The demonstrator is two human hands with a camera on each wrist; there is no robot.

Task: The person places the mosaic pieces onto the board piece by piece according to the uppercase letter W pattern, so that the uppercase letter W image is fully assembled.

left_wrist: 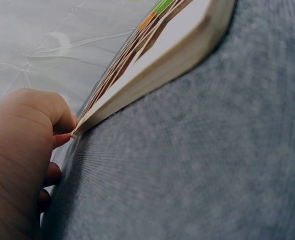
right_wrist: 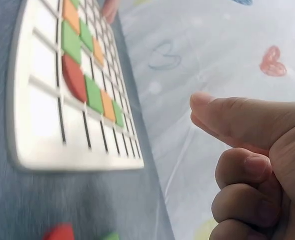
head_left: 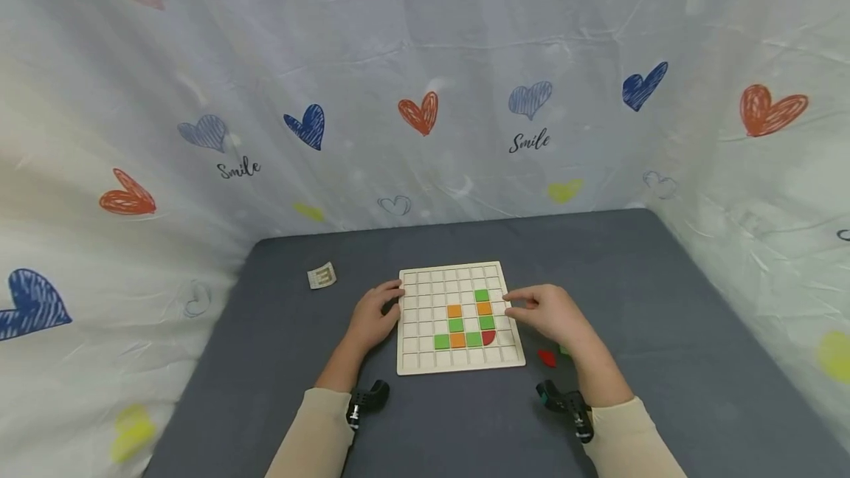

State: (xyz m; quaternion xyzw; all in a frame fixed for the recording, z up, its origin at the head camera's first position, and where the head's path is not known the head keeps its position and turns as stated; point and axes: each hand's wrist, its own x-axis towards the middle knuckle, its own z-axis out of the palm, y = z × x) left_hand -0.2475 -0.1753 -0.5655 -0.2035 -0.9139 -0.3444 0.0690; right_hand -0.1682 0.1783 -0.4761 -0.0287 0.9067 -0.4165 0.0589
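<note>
A pale square grid board (head_left: 418,361) lies on the dark table, with several green, orange and red pieces in its cells. My left hand (head_left: 370,321) touches the board's left edge with its fingertips, the thumb lower along that side. In the left wrist view the fingertips of this hand (left_wrist: 25,145) meet the board's corner (left_wrist: 150,80). Just off the board's right edge is my right hand (head_left: 556,313), nothing visible in its fingers. The right wrist view shows this hand (right_wrist: 252,150) with thumb and forefinger extended close together, the other fingers curled.
A loose red piece (head_left: 547,358) lies right of the board, beside a green piece (head_left: 564,350) partly hidden by my right wrist. A small printed paper (head_left: 322,276) lies at the back left. A curtain (head_left: 372,168) with hearts surrounds the table (head_left: 458,419).
</note>
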